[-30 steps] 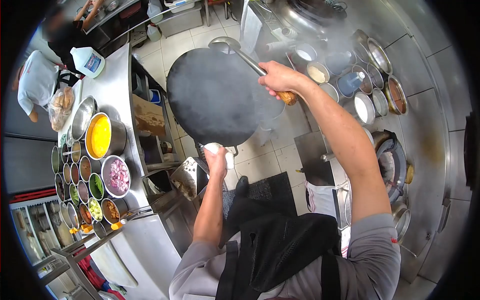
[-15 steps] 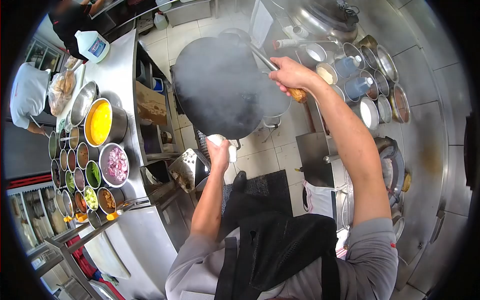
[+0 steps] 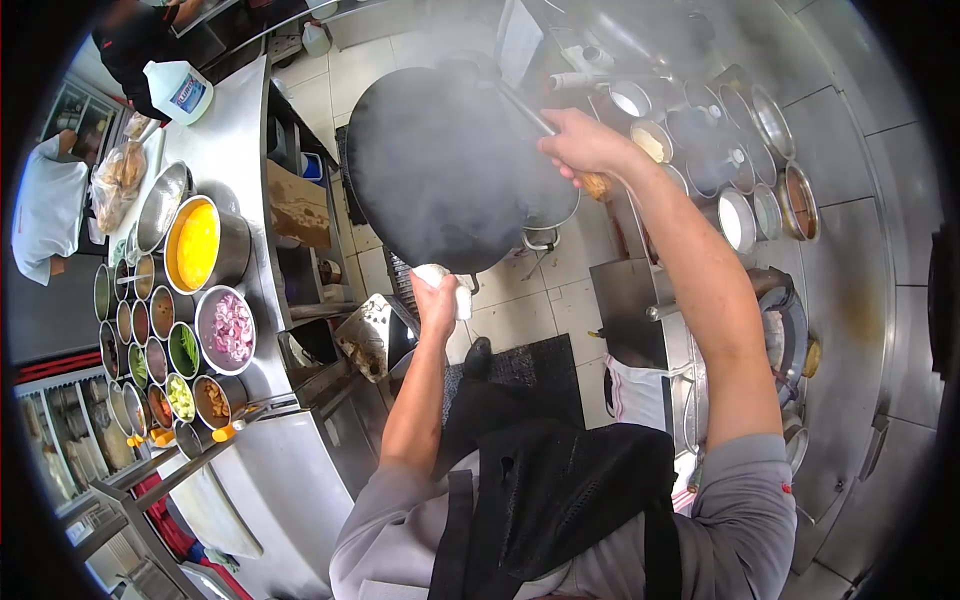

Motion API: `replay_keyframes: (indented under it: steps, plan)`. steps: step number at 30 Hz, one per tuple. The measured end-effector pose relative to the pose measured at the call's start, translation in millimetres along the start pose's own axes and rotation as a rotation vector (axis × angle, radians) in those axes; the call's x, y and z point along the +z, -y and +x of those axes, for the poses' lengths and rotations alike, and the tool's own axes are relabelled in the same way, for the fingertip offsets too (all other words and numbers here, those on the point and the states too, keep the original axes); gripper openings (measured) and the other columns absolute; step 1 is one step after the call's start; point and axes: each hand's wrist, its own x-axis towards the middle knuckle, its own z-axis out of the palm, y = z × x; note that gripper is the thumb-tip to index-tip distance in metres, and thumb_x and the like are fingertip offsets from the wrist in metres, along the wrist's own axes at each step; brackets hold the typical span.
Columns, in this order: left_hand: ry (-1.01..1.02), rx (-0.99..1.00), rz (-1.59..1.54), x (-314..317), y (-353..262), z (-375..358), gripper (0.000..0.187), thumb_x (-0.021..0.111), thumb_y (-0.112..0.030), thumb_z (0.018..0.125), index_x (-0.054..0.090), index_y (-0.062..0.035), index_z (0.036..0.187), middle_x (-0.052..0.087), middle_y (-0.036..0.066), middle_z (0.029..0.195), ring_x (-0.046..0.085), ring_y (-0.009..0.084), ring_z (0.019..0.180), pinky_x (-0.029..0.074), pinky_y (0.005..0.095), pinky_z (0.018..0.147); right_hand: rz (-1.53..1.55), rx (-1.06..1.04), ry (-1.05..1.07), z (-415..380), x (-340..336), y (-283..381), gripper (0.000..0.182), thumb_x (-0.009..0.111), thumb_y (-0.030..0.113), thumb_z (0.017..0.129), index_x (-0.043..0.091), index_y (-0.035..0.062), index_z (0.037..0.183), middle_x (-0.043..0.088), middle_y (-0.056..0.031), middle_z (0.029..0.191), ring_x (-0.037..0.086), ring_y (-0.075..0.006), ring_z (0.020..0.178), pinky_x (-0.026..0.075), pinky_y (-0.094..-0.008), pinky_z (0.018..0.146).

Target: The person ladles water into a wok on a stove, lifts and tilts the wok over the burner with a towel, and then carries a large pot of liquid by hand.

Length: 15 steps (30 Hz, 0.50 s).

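Wok is around 11 o'clock, steaming like crazy. Left hand's fingers are clenched on a white cloth by its 6 o'clock rim, right hand's grip a ladle. Steam could hide a knock; a slipping cloth could mean burns.

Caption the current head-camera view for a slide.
Left hand grips a white cloth at the steaming wok; right hand holds a long-handled ladle.

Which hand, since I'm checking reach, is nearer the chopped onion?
Left: that hand grips the white cloth at the wok, to the onion's right. The right hand is farther right and forward, holding the metal handle.
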Motion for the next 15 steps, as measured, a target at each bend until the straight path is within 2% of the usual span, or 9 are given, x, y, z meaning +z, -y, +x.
replay_keyframes:
  steps: [6, 13, 15]
  plan:
    - [0.047, -0.125, -0.182, -12.6, 3.3, -5.5, 0.047, 0.056, 0.004, 0.073, 0.044, -0.0048, 0.117, 0.053, 0.007, 0.097, 0.057, 0.0171, 0.081, 0.05, 0.0312, 0.069, -0.026, -0.003, -0.039, -8.5, 9.5, 5.6, 0.028, 0.05, 0.009, 0.09, 0.048, -0.0026, 0.116, 0.048, -0.0025, 0.068, 0.047, -0.0107, 0.048, 0.044, -0.0296, 0.042]
    - [0.09, -0.192, -0.265, -41.9, 13.7, -32.2, 0.041, 0.056, 0.005, 0.073, 0.048, -0.0054, 0.112, 0.054, 0.005, 0.096, 0.057, 0.0168, 0.082, 0.049, 0.0309, 0.069, -0.116, 0.031, -0.006, -30.6, 28.4, 7.9, 0.051, 0.05, 0.007, 0.089, 0.039, -0.0013, 0.138, 0.053, -0.0062, 0.069, 0.051, -0.013, 0.049, 0.046, -0.0309, 0.042]
    - [0.084, -0.226, -0.267, -59.5, 28.5, -41.5, 0.039, 0.057, 0.005, 0.073, 0.049, -0.0038, 0.11, 0.055, 0.005, 0.094, 0.057, 0.0174, 0.083, 0.049, 0.0315, 0.07, -0.086, 0.026, -0.006, -41.3, 38.6, 3.4, 0.052, 0.051, 0.008, 0.09, 0.038, -0.0014, 0.139, 0.053, -0.0064, 0.068, 0.052, -0.0137, 0.049, 0.047, -0.031, 0.042]
